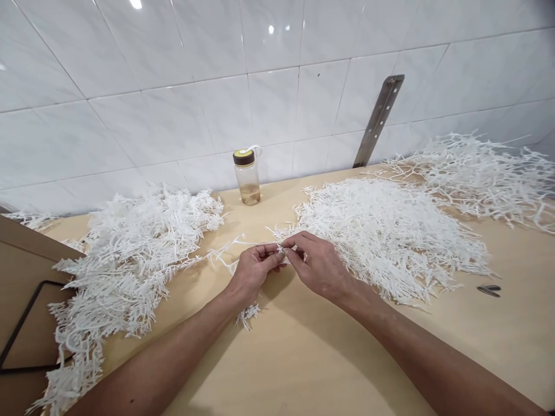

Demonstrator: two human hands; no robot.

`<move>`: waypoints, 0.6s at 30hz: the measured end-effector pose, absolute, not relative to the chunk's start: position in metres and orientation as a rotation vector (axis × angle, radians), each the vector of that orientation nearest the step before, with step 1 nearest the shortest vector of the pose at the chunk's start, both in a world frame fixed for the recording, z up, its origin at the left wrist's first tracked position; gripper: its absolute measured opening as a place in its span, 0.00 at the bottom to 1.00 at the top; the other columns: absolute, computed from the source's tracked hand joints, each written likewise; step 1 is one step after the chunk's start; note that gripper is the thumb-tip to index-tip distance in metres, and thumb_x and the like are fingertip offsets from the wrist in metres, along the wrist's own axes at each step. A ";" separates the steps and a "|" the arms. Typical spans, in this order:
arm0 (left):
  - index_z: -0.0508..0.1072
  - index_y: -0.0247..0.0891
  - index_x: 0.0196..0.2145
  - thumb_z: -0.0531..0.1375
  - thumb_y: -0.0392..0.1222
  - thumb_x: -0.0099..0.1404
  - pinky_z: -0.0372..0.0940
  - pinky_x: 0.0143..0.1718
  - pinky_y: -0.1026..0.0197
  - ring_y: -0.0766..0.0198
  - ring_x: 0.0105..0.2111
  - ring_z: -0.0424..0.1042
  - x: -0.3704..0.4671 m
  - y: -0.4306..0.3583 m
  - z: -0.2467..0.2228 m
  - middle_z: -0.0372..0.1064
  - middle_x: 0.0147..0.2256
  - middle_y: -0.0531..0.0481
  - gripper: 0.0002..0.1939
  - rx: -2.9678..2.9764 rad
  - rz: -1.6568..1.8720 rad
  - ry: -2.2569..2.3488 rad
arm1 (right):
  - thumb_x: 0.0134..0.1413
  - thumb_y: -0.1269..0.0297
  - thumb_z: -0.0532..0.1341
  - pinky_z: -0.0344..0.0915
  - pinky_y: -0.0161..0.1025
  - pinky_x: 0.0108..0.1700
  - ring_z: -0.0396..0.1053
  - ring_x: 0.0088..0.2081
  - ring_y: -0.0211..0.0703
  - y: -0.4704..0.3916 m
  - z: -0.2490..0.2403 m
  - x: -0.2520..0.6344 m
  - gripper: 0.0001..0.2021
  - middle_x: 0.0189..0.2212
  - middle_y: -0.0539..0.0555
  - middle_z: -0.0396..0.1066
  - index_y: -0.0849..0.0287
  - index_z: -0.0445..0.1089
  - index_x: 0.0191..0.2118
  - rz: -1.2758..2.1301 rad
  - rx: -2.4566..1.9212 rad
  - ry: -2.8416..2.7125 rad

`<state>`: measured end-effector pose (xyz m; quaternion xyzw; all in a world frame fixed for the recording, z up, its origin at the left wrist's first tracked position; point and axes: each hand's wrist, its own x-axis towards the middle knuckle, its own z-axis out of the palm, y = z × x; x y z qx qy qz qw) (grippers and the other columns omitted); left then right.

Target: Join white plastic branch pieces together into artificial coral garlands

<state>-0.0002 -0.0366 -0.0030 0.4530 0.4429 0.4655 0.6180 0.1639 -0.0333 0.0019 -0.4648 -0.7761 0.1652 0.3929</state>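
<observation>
Near the middle of the table, my left hand (255, 266) is closed in a pinch on a thin white branched plastic sprig (280, 249). My right hand (316, 263) pinches the same sprig from the other side, and the fingertips of both hands nearly meet. Thin white stems (228, 249) stick out to the left, behind my left hand. A small tuft of white sprigs (248, 316) lies below my left wrist. To the right of my right hand spreads a large heap of short white sprigs (385, 231). My fingers hide most of the held piece.
At left, another white heap (139, 242) reaches the table's edge beside a cardboard box (30, 277). A lidded clear bottle (248, 179) stands at the back. Longer white branches (485, 179) lie far right, with small dark snips (489, 290) nearer. A metal bar (379, 121) leans against the tiled wall.
</observation>
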 end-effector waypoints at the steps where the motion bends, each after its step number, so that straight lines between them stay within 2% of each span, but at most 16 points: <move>1: 0.80 0.32 0.34 0.72 0.44 0.51 0.64 0.36 0.63 0.65 0.31 0.71 0.000 -0.036 -0.004 0.75 0.30 0.46 0.15 1.041 1.075 1.025 | 0.60 0.69 0.56 0.67 0.38 0.36 0.72 0.33 0.40 -0.033 0.003 0.164 0.09 0.37 0.55 0.76 0.57 0.74 0.39 0.441 -1.202 -1.958; 8: 0.81 0.34 0.34 0.71 0.46 0.52 0.65 0.39 0.60 0.62 0.33 0.72 -0.003 -0.034 -0.007 0.76 0.29 0.47 0.14 1.066 1.061 1.058 | 0.60 0.60 0.59 0.65 0.37 0.35 0.72 0.31 0.41 -0.032 0.012 0.167 0.09 0.33 0.51 0.78 0.55 0.76 0.37 0.609 -1.323 -1.909; 13: 0.82 0.35 0.37 0.71 0.48 0.50 0.65 0.38 0.60 0.60 0.33 0.72 0.001 -0.039 0.005 0.78 0.32 0.45 0.18 1.110 1.007 1.147 | 0.58 0.66 0.61 0.65 0.37 0.41 0.73 0.36 0.42 -0.030 0.007 0.165 0.05 0.35 0.53 0.77 0.58 0.74 0.37 0.479 -1.285 -1.908; 18: 0.82 0.37 0.36 0.72 0.53 0.45 0.67 0.39 0.61 0.55 0.38 0.74 0.002 -0.036 0.011 0.80 0.35 0.46 0.23 1.182 0.996 1.348 | 0.60 0.69 0.59 0.64 0.37 0.46 0.72 0.40 0.42 -0.029 0.012 0.163 0.05 0.37 0.55 0.76 0.59 0.73 0.36 0.372 -1.276 -2.029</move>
